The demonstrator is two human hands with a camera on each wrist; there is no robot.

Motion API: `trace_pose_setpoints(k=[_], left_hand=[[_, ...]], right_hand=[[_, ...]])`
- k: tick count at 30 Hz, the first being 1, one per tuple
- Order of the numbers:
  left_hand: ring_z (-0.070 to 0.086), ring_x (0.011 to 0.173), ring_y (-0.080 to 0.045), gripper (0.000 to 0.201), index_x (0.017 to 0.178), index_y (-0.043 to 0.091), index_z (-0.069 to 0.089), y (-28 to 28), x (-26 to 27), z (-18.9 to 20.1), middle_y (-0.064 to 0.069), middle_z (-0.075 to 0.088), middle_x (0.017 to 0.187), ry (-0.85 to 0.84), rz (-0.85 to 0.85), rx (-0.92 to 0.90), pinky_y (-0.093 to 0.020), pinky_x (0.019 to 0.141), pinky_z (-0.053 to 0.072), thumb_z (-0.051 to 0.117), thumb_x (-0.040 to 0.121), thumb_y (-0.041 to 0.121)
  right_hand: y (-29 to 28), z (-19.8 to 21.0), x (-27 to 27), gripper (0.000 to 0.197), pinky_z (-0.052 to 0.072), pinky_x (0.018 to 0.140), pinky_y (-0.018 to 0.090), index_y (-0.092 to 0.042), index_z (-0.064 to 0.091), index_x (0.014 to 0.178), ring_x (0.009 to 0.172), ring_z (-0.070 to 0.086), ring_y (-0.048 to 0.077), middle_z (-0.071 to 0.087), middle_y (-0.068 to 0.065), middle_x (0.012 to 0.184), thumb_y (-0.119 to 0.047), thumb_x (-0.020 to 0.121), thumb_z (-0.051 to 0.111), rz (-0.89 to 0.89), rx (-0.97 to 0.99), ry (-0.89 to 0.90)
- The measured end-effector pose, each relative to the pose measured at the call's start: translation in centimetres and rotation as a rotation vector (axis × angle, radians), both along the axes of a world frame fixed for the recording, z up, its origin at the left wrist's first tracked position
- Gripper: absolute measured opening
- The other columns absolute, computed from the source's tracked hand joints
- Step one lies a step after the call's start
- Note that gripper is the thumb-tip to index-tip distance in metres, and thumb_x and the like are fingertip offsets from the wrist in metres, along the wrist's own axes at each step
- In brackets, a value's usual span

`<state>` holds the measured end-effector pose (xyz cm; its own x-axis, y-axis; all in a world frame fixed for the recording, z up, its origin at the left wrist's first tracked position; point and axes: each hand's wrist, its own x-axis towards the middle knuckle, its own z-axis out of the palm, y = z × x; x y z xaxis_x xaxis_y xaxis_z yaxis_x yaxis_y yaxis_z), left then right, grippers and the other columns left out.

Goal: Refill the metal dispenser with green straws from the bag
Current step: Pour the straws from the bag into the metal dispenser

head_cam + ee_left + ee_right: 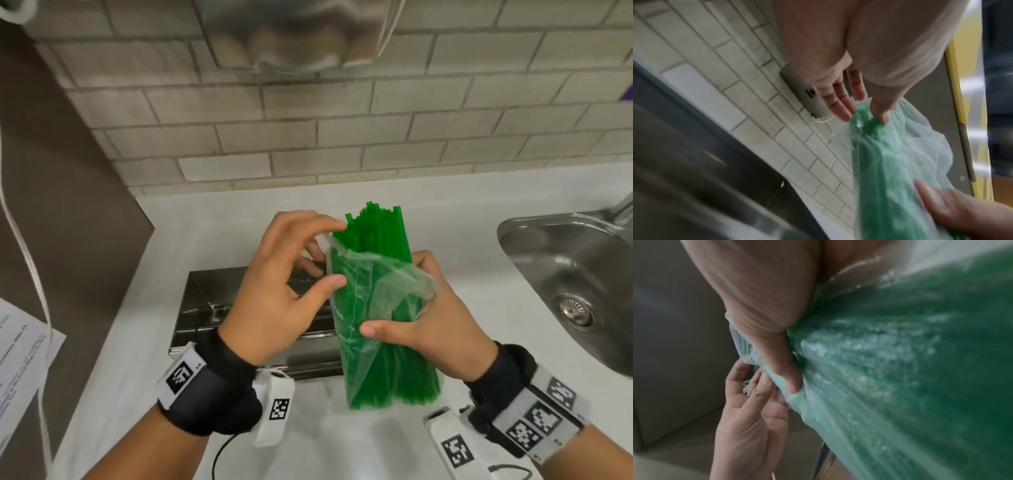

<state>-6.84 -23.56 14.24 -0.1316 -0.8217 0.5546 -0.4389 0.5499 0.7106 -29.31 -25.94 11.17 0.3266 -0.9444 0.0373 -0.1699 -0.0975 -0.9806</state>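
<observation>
A clear plastic bag (370,329) packed with green straws (376,226) is held upright above the white counter (239,212), the straw ends poking out of its open top. My right hand (397,301) grips the bag around its middle, thumb in front (789,378). My left hand (329,255) holds the bag's open rim on the left, thumb on the front and fingers behind (863,110). The metal dispenser (212,308) lies on the counter just below and behind my left hand, partly hidden by it and the bag.
A steel sink (565,274) with a drain is set into the counter on the right. A printed sheet (20,359) lies at the left edge and a white cord (30,257) hangs there. A tiled wall (308,137) carries a metal unit (291,34) overhead.
</observation>
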Motion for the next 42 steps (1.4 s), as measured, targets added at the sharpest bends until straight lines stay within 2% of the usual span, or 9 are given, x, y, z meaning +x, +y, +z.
trace_pose_setpoints(k=[8, 14, 19, 22, 27, 30, 35, 37, 42], left_hand=[[0.066, 0.087, -0.019, 0.019, 0.080, 0.001, 0.072, 0.7, 0.9, -0.3, -0.006, 0.066, 0.094, 0.014, 0.111, -0.094, -0.026, 0.078, 0.054, 0.074, 0.076, -0.018], [0.062, 0.080, -0.017, 0.008, 0.089, 0.010, 0.069, 1.2, -0.1, -2.4, 0.001, 0.064, 0.084, -0.050, -0.014, 0.143, -0.032, 0.072, 0.052, 0.076, 0.090, 0.015], [0.065, 0.088, -0.032, 0.065, 0.112, 0.006, 0.056, 1.0, 0.5, -1.9, -0.026, 0.061, 0.098, 0.563, -0.246, 0.675, -0.048, 0.077, 0.058, 0.073, 0.080, 0.060], [0.074, 0.096, -0.037, 0.060, 0.127, 0.029, 0.056, 0.7, -0.1, -1.0, -0.016, 0.065, 0.123, 0.478, -0.288, 0.853, -0.053, 0.071, 0.062, 0.082, 0.075, 0.043], [0.074, 0.097, -0.040, 0.041, 0.120, 0.013, 0.068, 0.6, -0.9, -0.1, -0.018, 0.074, 0.113, 0.563, -0.403, 0.812, -0.054, 0.069, 0.061, 0.078, 0.080, 0.015], [0.072, 0.099, -0.045, 0.043, 0.121, 0.011, 0.067, 0.1, -0.4, 0.1, -0.023, 0.071, 0.119, 0.716, -0.329, 0.743, -0.055, 0.066, 0.062, 0.076, 0.078, 0.014], [0.067, 0.115, -0.040, 0.040, 0.126, 0.012, 0.062, -0.5, 0.0, 0.7, -0.024, 0.063, 0.134, 1.026, -0.305, 0.614, -0.060, 0.078, 0.059, 0.072, 0.088, 0.007], [0.070, 0.111, -0.035, 0.035, 0.121, 0.015, 0.067, -0.4, -1.2, 0.7, -0.017, 0.070, 0.126, 1.003, -0.352, 0.612, -0.059, 0.083, 0.059, 0.071, 0.088, 0.005], [0.070, 0.113, -0.035, 0.041, 0.130, 0.008, 0.067, -0.2, -2.9, -0.2, -0.017, 0.070, 0.128, 0.736, -0.337, 0.748, -0.044, 0.081, 0.061, 0.070, 0.089, 0.011]], right_hand=[[0.1, 0.5, 0.0, 0.077, 0.059, 0.086, 0.031, -0.013, 0.042, 0.111, 0.095, 0.074, 0.013, 0.071, -0.004, 0.104, -0.018, 0.055, 0.094, 0.001, -0.017, 0.011], [-0.5, 1.2, 0.0, 0.076, 0.059, 0.077, 0.023, -0.016, 0.041, 0.111, 0.090, 0.074, 0.009, 0.071, -0.009, 0.095, -0.008, 0.053, 0.090, -0.089, -0.085, -0.149], [0.0, 2.2, 0.0, 0.086, 0.061, 0.077, 0.034, -0.012, 0.036, 0.111, 0.087, 0.070, 0.024, 0.064, 0.011, 0.098, -0.019, 0.049, 0.095, 0.019, -0.160, -0.049], [0.2, 2.4, 0.8, 0.086, 0.053, 0.065, 0.025, -0.019, 0.034, 0.101, 0.071, 0.062, 0.008, 0.061, -0.007, 0.085, -0.031, 0.043, 0.097, 0.108, -0.183, -0.009], [0.1, 3.8, 1.1, 0.082, 0.049, 0.061, 0.025, -0.030, 0.038, 0.100, 0.067, 0.060, 0.003, 0.064, -0.009, 0.082, -0.046, 0.044, 0.095, 0.175, -0.250, 0.110], [-1.2, 4.8, -1.0, 0.097, 0.059, 0.078, 0.031, -0.034, 0.039, 0.124, 0.085, 0.074, 0.016, 0.070, 0.003, 0.101, -0.056, 0.045, 0.091, 0.077, -0.204, -0.009], [-2.4, 3.5, -3.9, 0.114, 0.056, 0.092, 0.051, -0.020, 0.039, 0.144, 0.107, 0.068, 0.027, 0.062, 0.020, 0.127, -0.069, 0.051, 0.085, -0.063, -0.002, -0.261], [-2.0, 2.3, -2.6, 0.112, 0.050, 0.089, 0.068, -0.023, 0.030, 0.152, 0.126, 0.058, 0.039, 0.052, 0.017, 0.145, -0.069, 0.062, 0.078, 0.032, 0.178, -0.415], [-1.1, 2.0, 0.5, 0.082, 0.049, 0.087, 0.071, -0.015, 0.045, 0.147, 0.124, 0.058, 0.046, 0.057, 0.021, 0.141, -0.066, 0.084, 0.054, -0.015, 0.278, -0.541]])
